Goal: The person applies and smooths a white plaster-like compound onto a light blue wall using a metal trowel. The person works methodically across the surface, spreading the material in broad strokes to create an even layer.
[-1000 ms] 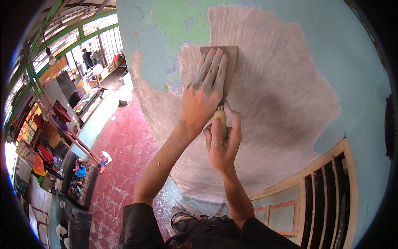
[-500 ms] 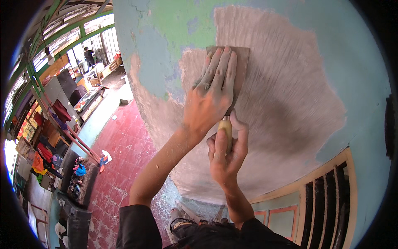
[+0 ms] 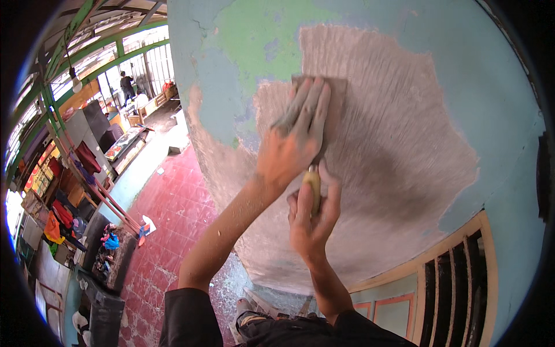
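Observation:
A scraper (image 3: 337, 107) with a broad flat blade and a yellowish wooden handle lies against the wall, over a rough pinkish-grey bare patch (image 3: 404, 115). My right hand (image 3: 315, 228) is wrapped round its handle from below. Stretched out flat, my left hand (image 3: 289, 147) presses on the blade; its dusty fingers point up toward the blade's top edge, and the hand is slightly blurred. Blue and green paint (image 3: 245, 40) surrounds the bare patch, flaking at its left border. The blade hides the wall beneath it.
A slatted window frame (image 3: 457, 283) is at lower right. Red floor tiles (image 3: 167, 231) with debris run along the left. Below me are planks (image 3: 269, 301) beside my foot. Furniture and clothes (image 3: 55, 228) stand far left; another person (image 3: 126, 85) is in the distance.
The wall and room sit slightly lower in the picture. Both hands and the scraper keep nearly the same place on the patch, with my left hand still flat on the blade.

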